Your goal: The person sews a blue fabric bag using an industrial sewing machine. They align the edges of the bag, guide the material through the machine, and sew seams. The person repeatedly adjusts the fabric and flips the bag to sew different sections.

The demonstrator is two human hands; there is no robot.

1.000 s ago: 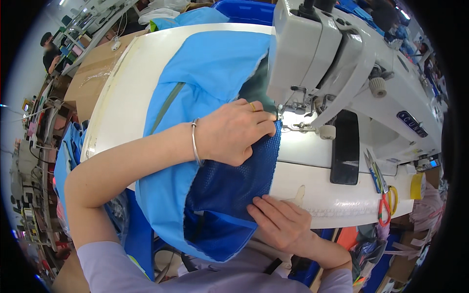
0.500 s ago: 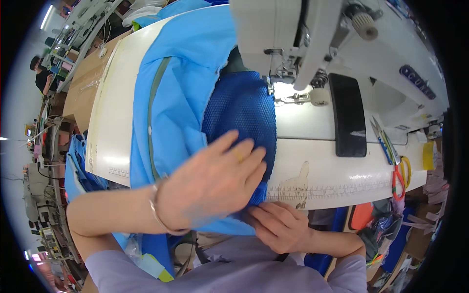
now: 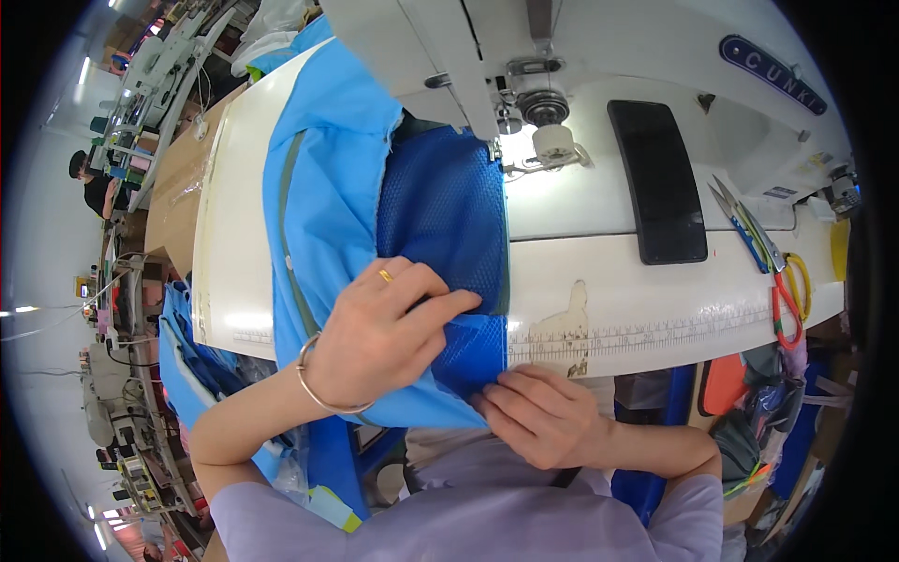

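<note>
A light blue fabric piece with a green strip lies on the white sewing table, beside dark blue mesh with a brighter blue lower section. The mesh's upper right edge reaches the presser foot of the sewing machine. My left hand rests on the mesh with curled fingers, gripping the fabric around where the brighter section begins. My right hand holds the bottom right corner of the fabric at the table's front edge, fingertips partly hidden.
A black phone and scissors lie right of the presser foot, with a yellow tape roll at the far right. Blue fabric piles hang at the left. A person is at another bench in the background.
My left hand has moved from beside the presser foot down toward me, uncovering the mesh top. The fabric lies more upright along the needle line. My right hand still holds the lower corner.
</note>
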